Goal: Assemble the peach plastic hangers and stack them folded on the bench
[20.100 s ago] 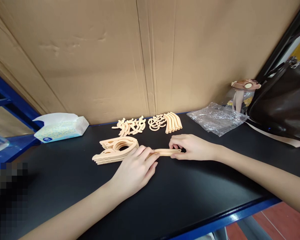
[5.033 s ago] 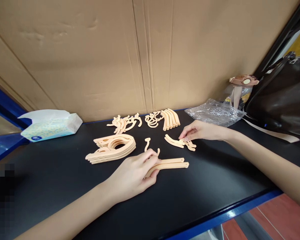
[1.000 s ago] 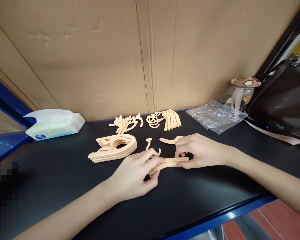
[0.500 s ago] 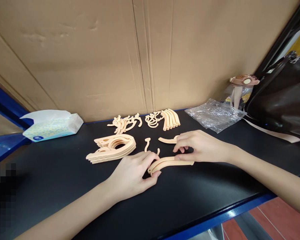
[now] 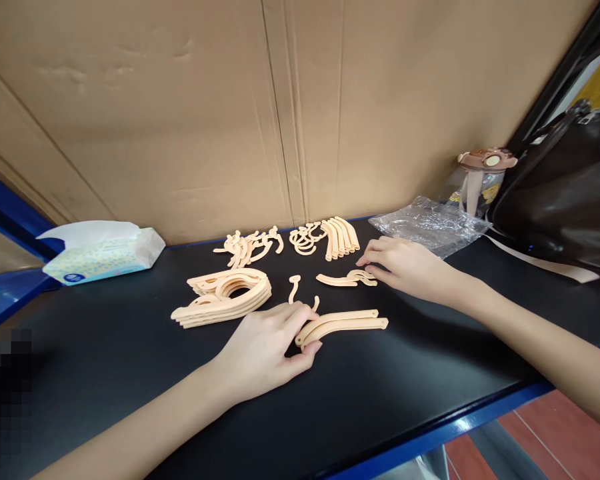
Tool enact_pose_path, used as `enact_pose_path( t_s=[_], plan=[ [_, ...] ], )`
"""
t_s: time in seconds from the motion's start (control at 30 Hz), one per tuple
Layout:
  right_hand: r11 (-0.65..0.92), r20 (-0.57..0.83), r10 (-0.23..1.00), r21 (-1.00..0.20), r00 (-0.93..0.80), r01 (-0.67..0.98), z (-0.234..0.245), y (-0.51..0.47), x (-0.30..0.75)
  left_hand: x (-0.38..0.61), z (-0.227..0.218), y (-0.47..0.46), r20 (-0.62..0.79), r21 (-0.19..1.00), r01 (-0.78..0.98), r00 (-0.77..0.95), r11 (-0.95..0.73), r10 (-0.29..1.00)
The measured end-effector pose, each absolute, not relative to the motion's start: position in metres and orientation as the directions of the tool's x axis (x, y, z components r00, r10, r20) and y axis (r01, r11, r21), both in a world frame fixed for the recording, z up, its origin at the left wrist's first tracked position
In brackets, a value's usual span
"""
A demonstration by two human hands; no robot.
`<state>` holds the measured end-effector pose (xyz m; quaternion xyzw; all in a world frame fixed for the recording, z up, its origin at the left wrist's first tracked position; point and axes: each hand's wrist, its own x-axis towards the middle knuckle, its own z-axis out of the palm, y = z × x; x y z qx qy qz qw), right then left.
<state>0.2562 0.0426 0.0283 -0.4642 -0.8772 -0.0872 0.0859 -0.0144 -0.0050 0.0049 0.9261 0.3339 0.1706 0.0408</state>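
My left hand (image 5: 273,347) lies on the table with thumb and index finger closed around the left ends of two cream curved hanger arms (image 5: 347,325), set side by side. My right hand (image 5: 405,267) hovers at the right, fingers apart and slightly bent, its fingertips close to a small curved piece (image 5: 365,277). Whether they touch it I cannot tell. That piece adjoins another curved hanger arm (image 5: 335,281). A small hook (image 5: 295,288) and a second short curved piece (image 5: 317,303), partly hidden, lie just beyond my left hand.
Stacked folding hangers (image 5: 225,300) lie left of centre. Behind are loose small parts (image 5: 247,248), hooks (image 5: 305,238) and a row of curved arms (image 5: 340,238). Tissue pack (image 5: 105,253) stands left; clear plastic bag (image 5: 427,227), bottle (image 5: 485,177) and dark bag (image 5: 560,193) right. Cardboard (image 5: 180,120) backs the table.
My right hand has left the right part of the two hanger arms and moved up and right, toward the small curved piece. My left hand stays in place.
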Motion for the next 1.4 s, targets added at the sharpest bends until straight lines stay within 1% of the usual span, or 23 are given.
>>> enact_pose_path(
  t_s=[0.13, 0.5, 0.7, 0.77, 0.9, 0.97, 1.17, 1.27, 1.4],
  plan=[
    [0.570, 0.211, 0.794, 0.071, -0.571, 0.819, 0.027, 0.042, 0.256, -0.015, 0.005, -0.005, 0.286, 0.191, 0.599, 0.723, -0.777, 0.628],
    [0.587, 0.227, 0.784, 0.035, -0.578, 0.809, 0.027, 0.042, 0.255, -0.015, 0.005, -0.005, 0.279, 0.189, 0.600, 0.727, -0.778, 0.628],
    [0.738, 0.287, 0.652, -0.029, -0.702, 0.674, 0.029, 0.037, 0.248, -0.018, 0.004, -0.005, 0.299, 0.214, 0.581, 0.727, -0.786, 0.619],
    [0.769, 0.286, 0.622, -0.049, -0.729, 0.637, 0.030, 0.034, 0.246, -0.019, 0.003, -0.004, 0.330, 0.188, 0.609, 0.700, -0.770, 0.634],
    [0.800, 0.305, 0.587, -0.078, -0.750, 0.595, 0.031, 0.032, 0.244, -0.020, -0.001, 0.000, 0.391, 0.075, 0.725, 0.610, -0.684, 0.689],
    [0.805, 0.309, 0.583, -0.089, -0.752, 0.587, 0.030, 0.032, 0.244, -0.020, -0.003, 0.001, 0.408, 0.039, 0.757, 0.584, -0.652, 0.702],
    [0.808, 0.298, 0.584, -0.119, -0.755, 0.578, 0.030, 0.032, 0.243, -0.020, -0.004, 0.002, 0.388, -0.039, 0.744, 0.627, -0.667, 0.676],
    [0.808, 0.295, 0.585, -0.124, -0.756, 0.576, 0.029, 0.031, 0.242, -0.020, -0.003, 0.002, 0.386, -0.048, 0.736, 0.637, -0.675, 0.667],
    [0.807, 0.288, 0.585, -0.117, -0.758, 0.579, 0.028, 0.031, 0.240, -0.019, -0.003, 0.001, 0.375, -0.020, 0.738, 0.631, -0.674, 0.680]
  ],
)
